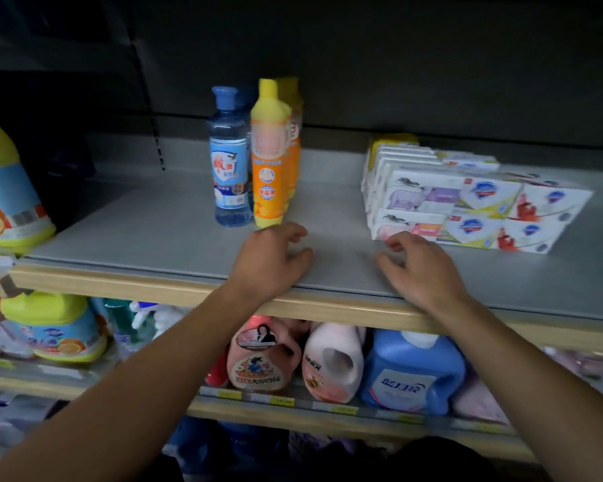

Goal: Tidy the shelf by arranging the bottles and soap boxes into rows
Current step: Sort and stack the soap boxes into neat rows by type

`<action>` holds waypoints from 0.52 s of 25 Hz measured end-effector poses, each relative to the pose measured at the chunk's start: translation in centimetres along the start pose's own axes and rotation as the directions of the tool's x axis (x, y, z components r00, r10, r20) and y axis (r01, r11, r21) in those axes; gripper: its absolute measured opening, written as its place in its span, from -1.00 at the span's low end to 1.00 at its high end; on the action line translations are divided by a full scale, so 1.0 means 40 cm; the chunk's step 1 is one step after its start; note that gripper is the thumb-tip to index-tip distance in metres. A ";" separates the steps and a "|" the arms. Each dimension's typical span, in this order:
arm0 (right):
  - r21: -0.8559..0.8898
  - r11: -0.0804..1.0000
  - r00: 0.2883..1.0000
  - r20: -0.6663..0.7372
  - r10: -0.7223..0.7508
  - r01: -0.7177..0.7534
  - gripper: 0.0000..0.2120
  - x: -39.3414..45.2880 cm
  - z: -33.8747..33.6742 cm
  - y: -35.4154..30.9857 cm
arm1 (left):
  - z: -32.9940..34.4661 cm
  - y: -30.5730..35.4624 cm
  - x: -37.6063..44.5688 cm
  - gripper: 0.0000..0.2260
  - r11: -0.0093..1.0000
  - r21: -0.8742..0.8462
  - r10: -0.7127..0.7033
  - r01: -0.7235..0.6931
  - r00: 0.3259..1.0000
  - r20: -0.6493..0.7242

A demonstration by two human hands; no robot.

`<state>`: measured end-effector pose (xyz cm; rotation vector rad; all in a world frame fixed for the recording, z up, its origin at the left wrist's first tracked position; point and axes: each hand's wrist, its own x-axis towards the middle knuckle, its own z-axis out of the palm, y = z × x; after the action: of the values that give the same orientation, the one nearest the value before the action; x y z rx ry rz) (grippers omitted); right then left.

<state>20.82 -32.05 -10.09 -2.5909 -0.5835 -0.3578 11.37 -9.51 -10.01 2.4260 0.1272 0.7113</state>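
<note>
Both hands, left and right, loosely curled, empty; perhaps four bottles, soap boxes stacked.

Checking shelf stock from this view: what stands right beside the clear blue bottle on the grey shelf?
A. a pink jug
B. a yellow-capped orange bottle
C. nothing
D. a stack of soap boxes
B: the yellow-capped orange bottle stands against the right side of the clear blue bottle, while the soap boxes sit well apart to the right.
</note>
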 end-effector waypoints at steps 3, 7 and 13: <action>-0.162 0.986 0.997 0.065 0.052 -0.041 -0.54 -0.025 -0.057 0.085 | 0.079 0.105 0.053 -0.66 0.993 -0.101 0.068 -0.066 0.998 0.012; -0.243 0.968 0.982 0.158 0.101 -0.061 -0.42 -0.050 -0.060 0.150 | 0.141 0.175 0.144 -0.59 0.990 -0.068 0.124 -0.127 0.991 -0.039; -0.243 0.969 0.991 0.112 0.068 -0.040 -0.37 -0.047 -0.040 0.172 | 0.220 0.236 0.315 -0.44 0.968 0.113 0.228 -0.224 0.973 -0.028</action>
<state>22.10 -39.00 -11.92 -2.8713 -0.5376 -0.2712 25.97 -18.66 -4.72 2.5578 -0.0988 0.8761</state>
